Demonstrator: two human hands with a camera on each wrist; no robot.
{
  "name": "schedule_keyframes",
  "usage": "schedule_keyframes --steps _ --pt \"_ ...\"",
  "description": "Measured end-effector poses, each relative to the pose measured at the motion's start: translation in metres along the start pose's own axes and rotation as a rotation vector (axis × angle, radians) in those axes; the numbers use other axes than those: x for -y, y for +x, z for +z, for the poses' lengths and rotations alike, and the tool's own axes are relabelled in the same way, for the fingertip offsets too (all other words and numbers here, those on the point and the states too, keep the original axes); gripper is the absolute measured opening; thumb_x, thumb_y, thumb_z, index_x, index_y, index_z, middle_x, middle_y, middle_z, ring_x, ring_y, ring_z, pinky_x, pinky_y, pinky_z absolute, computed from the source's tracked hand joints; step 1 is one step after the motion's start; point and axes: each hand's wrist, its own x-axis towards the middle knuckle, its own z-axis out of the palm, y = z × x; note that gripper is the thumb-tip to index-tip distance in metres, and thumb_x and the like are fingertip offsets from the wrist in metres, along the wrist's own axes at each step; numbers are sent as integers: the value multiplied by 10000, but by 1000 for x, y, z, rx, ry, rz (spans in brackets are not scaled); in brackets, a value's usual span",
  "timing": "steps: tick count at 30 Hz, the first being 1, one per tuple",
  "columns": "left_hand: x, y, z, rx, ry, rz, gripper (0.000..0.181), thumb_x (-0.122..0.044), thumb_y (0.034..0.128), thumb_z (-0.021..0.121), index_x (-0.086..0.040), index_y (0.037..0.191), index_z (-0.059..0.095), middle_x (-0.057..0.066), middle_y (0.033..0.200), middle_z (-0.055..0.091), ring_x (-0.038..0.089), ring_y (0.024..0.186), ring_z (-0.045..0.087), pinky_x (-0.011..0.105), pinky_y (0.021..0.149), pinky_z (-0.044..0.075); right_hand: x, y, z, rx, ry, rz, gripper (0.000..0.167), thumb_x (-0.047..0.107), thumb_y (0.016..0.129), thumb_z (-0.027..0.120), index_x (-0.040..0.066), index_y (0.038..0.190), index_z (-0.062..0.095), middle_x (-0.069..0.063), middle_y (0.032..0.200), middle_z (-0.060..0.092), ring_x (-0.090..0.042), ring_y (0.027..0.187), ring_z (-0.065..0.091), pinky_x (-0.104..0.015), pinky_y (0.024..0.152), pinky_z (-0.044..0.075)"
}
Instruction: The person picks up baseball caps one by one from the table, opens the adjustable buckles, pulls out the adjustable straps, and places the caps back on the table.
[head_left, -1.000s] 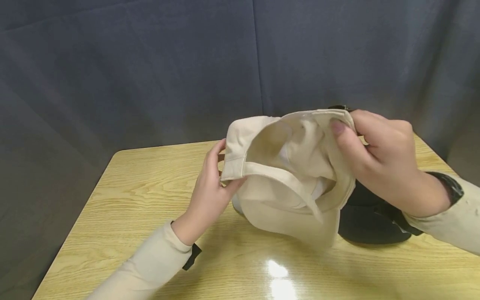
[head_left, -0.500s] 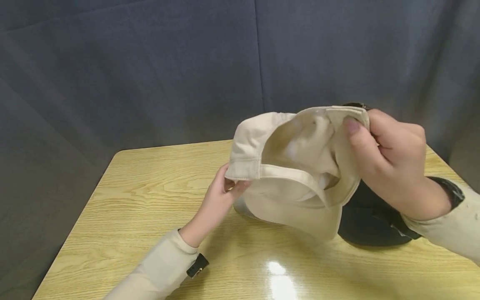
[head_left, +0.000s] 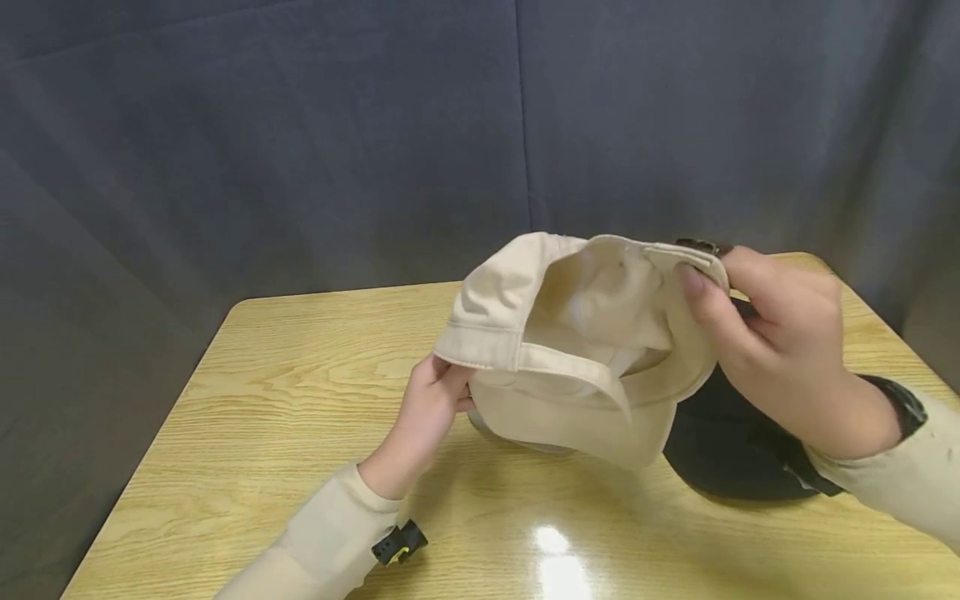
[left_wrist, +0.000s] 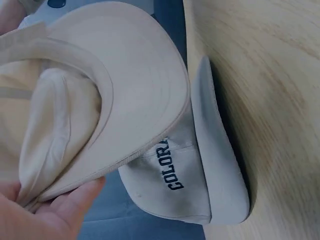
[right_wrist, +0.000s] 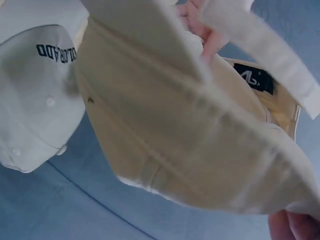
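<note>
One beige cap (head_left: 600,321) is held above one table (head_left: 300,375); its rim is pinched at two places by the fingers of the left hand (head_left: 429,407) and right hand (head_left: 783,337); one grey cap (left_wrist: 197,175) and one black hat (head_left: 731,454) are seen below.

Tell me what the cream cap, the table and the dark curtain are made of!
The cream cap looks like matte cloth, maybe cotton: it creases softly and has stitched seams. The table looks like glossy wood, or a wood-look sheet: grain and bright glare show. The dark curtain seems dull fabric, with soft folds; kind unclear.
</note>
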Motion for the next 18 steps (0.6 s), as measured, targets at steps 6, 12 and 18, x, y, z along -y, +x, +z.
schedule_keyframes --steps 6,12,18 --pt "-2 0 0 -92 -9 3 201 -127 1027 438 33 995 554 21 662 462 107 609 487 261 623 503 12 3 0 128 17 37 476 392 952 612 -69 871 702 13 822 674 31 759 538 -123 734 413" --pt "-5 -2 -2 -147 -55 -7 280 -167 1034 440 86 1034 557 58 692 599 103 630 616 260 607 546 12 -1 -4 279 -68 116 540 463 957 563 -61 996 687 -52 909 695 69 889 546 -109 801 412" --pt "-8 -4 -5 -168 -69 21 290 -152 1036 430 105 1089 553 84 777 642 108 666 653 263 629 558 8 -17 -10 423 -166 274 297 -23 834 708 -11 1125 655 -89 873 674 93 841 503 -99 738 394"
